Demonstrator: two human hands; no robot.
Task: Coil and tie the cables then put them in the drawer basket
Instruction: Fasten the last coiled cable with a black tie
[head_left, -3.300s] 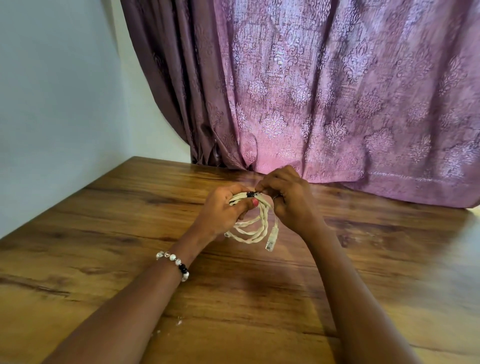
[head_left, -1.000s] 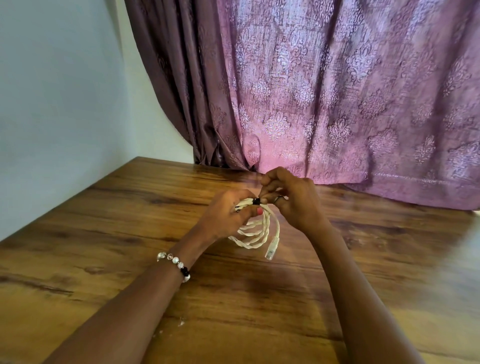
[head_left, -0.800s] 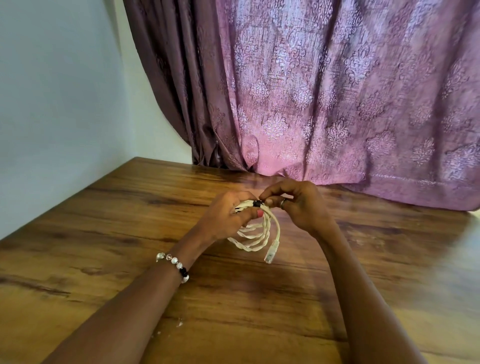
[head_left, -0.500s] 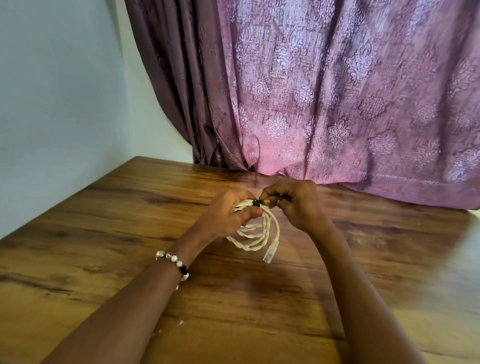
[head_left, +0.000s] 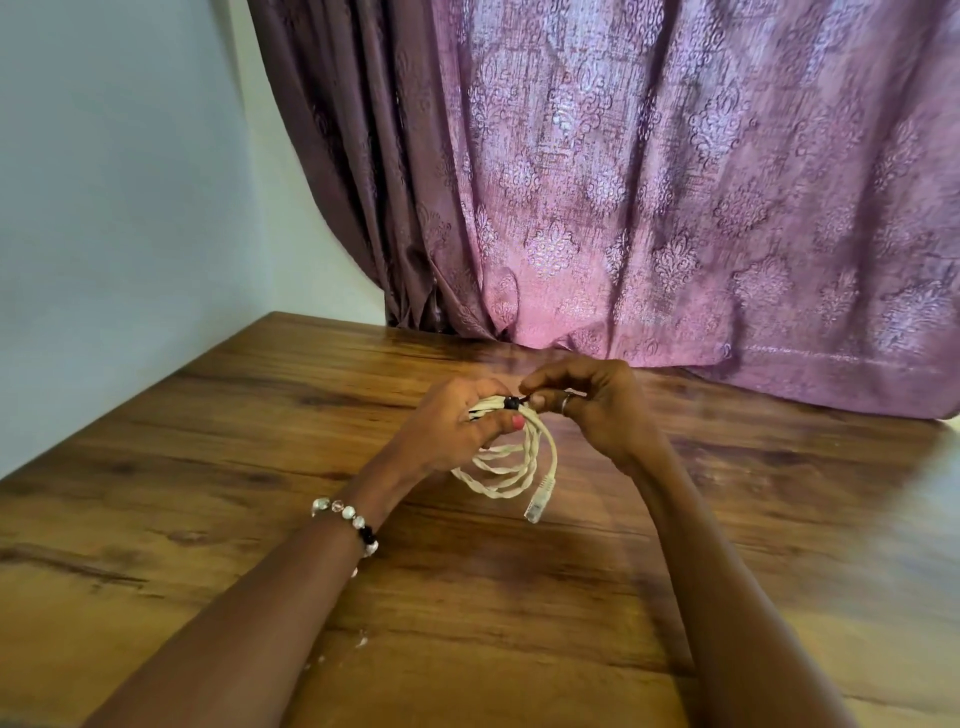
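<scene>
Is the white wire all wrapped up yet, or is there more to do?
Done: the white cable is wound into loops, held by the left hand above the wooden table. In hand: the right hand pinches a small black tie at the top of the coil, so tying seems underway. Left: finishing the tie and putting the cable in the drawer basket, which is not in view.

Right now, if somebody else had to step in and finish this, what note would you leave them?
Left hand: grips the top of the coiled cream cable, above the wooden table.
Right hand: fingers pinch the black tie at the top of the coil.
Done: cable is coiled; its plug hangs free.
Left: finish fastening the tie, then put the cable in the drawer basket, which is not in view.
</scene>
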